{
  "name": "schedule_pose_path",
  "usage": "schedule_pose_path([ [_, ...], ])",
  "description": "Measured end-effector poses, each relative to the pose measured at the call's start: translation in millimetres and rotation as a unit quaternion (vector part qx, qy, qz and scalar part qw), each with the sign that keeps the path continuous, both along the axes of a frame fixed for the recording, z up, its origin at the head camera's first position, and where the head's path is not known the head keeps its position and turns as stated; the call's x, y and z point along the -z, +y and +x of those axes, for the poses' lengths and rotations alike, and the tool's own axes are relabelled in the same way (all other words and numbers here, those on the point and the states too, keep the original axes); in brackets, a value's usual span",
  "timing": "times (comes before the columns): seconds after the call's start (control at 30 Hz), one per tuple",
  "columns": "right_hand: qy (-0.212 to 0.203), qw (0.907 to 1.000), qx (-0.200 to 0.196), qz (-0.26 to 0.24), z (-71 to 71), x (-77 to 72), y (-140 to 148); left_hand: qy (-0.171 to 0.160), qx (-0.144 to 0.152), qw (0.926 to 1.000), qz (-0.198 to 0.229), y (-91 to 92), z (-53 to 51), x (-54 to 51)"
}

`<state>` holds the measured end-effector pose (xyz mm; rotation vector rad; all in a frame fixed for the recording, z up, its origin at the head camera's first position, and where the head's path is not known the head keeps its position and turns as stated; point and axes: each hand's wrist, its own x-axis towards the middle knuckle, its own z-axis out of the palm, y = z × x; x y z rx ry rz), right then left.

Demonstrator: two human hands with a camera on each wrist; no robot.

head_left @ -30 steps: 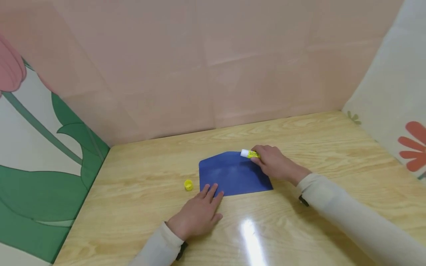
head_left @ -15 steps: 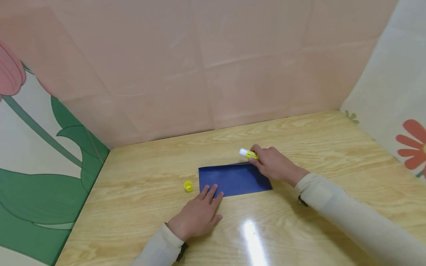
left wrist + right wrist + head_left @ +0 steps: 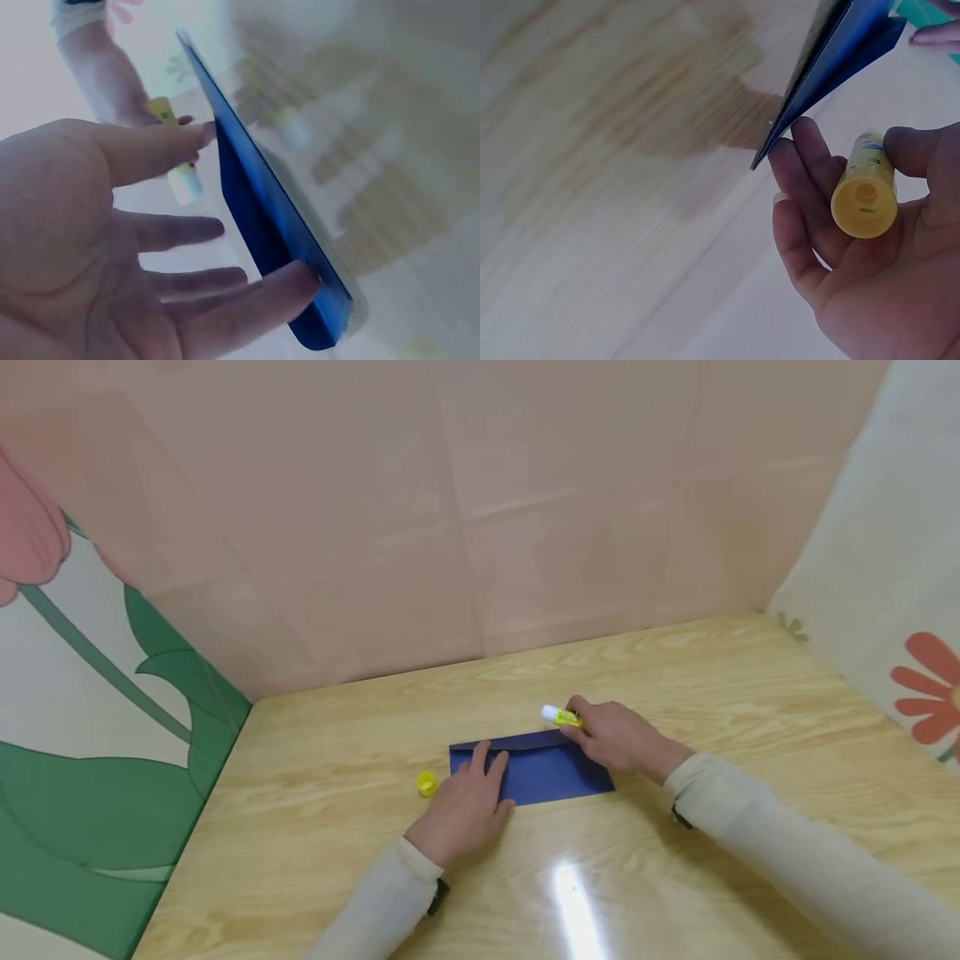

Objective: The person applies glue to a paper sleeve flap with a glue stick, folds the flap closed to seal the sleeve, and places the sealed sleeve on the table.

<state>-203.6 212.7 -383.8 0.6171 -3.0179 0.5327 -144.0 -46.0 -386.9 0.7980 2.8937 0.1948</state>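
Note:
A blue envelope (image 3: 555, 781) lies on the table, its flap (image 3: 528, 742) folded partly down toward the person. My left hand (image 3: 463, 806) rests at the envelope's left part with fingers spread, fingertips near the flap's edge. In the left wrist view, a gap shows between the flap and the envelope body (image 3: 262, 180), and those fingers touch the paper. A yellow glue stick (image 3: 564, 717) with a white end is held between thumb and fingers of my right hand (image 3: 615, 737). Its hollow yellow base (image 3: 865, 206) faces the right wrist camera, and that hand's fingertips touch the envelope's right end.
The yellow cap (image 3: 427, 784) stands on the wooden table (image 3: 360, 843), just left of the envelope. A pink covering (image 3: 360, 527) rises behind the table. Panels with printed flowers flank it at left and right.
The flap, flat and pointing away at first, has folded toward the person. My left hand has slid forward up to the flap. My right hand keeps hold of the glue stick, barely shifting.

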Motion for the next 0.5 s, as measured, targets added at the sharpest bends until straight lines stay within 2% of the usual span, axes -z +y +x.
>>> schedule_pose_path([
  [0.07,-0.007,1.0,-0.005,-0.002,0.8,2.2,0,0.004,-0.013,0.9997,-0.02,5.3,-3.7,1.7],
  [0.2,-0.004,0.9997,-0.008,-0.023,2.0,3.5,0,0.011,-0.004,0.9977,-0.067,8.0,-9.4,4.3],
  [0.37,0.021,0.9976,-0.001,-0.067,2.9,-1.1,2,0.01,0.007,0.9957,-0.092,4.8,-14.1,5.8],
  [0.5,0.011,0.9964,0.004,-0.084,4.5,-4.7,4,0.023,0.015,0.994,-0.106,3.4,-14.8,5.9],
])
